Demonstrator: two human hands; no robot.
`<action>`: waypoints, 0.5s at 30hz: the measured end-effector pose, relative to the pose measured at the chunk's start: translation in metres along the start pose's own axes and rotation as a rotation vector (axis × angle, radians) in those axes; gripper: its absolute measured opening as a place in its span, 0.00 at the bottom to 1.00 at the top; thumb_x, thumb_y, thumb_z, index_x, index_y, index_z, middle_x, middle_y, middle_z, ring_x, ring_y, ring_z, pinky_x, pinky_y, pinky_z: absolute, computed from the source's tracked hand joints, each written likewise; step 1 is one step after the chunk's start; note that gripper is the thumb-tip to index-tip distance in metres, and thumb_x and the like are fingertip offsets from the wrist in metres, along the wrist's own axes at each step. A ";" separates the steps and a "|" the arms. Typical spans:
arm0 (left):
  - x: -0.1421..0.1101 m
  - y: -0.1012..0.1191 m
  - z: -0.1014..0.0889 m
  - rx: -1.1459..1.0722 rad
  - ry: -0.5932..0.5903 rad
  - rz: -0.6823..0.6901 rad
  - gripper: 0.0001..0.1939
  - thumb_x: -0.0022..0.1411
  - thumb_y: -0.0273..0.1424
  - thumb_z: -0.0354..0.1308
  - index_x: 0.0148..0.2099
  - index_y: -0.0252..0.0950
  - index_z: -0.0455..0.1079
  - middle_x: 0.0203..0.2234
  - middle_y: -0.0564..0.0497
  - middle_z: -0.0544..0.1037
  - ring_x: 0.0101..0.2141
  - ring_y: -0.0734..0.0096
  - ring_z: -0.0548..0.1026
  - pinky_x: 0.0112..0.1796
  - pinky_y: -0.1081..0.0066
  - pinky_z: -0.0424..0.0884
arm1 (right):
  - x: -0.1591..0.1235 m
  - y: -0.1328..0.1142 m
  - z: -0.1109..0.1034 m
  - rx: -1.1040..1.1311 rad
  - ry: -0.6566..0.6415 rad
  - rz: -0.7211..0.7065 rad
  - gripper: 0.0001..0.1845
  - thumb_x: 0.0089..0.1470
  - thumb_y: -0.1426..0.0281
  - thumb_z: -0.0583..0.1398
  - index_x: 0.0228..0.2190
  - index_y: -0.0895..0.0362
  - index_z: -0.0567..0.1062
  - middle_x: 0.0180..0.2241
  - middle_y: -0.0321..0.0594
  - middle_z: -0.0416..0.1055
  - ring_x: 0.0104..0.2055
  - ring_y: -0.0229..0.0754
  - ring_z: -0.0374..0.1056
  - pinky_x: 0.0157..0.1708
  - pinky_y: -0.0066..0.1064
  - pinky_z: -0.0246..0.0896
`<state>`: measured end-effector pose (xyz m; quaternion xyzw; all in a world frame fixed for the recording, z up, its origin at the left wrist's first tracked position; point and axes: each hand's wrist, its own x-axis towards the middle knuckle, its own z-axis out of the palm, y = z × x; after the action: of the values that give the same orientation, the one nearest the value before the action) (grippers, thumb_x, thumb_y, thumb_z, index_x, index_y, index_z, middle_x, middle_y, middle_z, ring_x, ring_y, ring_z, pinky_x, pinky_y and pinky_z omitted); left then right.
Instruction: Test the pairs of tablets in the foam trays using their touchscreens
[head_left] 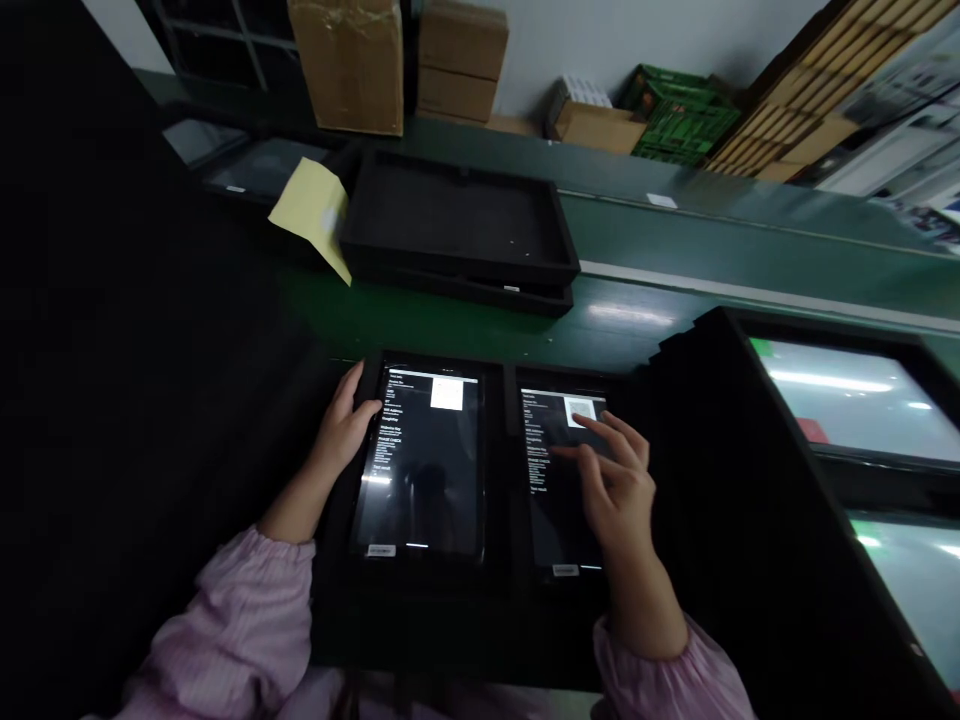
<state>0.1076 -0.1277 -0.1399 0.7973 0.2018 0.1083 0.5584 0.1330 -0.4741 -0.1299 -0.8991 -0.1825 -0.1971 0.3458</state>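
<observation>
The left tablet (431, 480), just beside my left hand (347, 430), and the right tablet (559, 530), beneath my right hand (619, 485), both already show lines of text; how much is left I cannot tell. My left hand is open at its tablet's edge, my right loosely spread, gripping nothing. Beyond them, black trays (457, 215) sit on the desk (622, 310).

2 tablet screens (424, 500), 6 o'clock: smooth, glossy, glass-like. Tray (450, 215), 12 o'clock: matt. Sheet (307, 203), 10 o'clock: matt paper. Carton (349, 70), 11 o'clock: creased cardboard. Sleeve (247, 620), 8 o'clock: crinkled cloth.
</observation>
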 end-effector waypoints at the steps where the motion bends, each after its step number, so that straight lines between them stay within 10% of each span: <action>1: 0.000 0.000 0.000 0.005 -0.004 0.002 0.35 0.55 0.33 0.57 0.66 0.38 0.63 0.66 0.46 0.65 0.67 0.57 0.59 0.67 0.57 0.51 | 0.000 0.001 0.000 0.001 0.040 0.035 0.21 0.67 0.64 0.53 0.31 0.52 0.84 0.48 0.44 0.77 0.60 0.54 0.62 0.55 0.53 0.63; 15: -0.003 0.002 0.003 0.092 -0.005 0.062 0.40 0.52 0.29 0.61 0.68 0.37 0.59 0.67 0.41 0.61 0.67 0.53 0.58 0.67 0.54 0.52 | 0.000 0.001 -0.001 -0.009 0.067 0.090 0.22 0.68 0.63 0.52 0.33 0.54 0.84 0.46 0.46 0.76 0.54 0.51 0.67 0.50 0.49 0.68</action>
<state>0.1071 -0.1325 -0.1388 0.8282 0.1804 0.1144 0.5181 0.1336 -0.4756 -0.1301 -0.9008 -0.1292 -0.2123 0.3562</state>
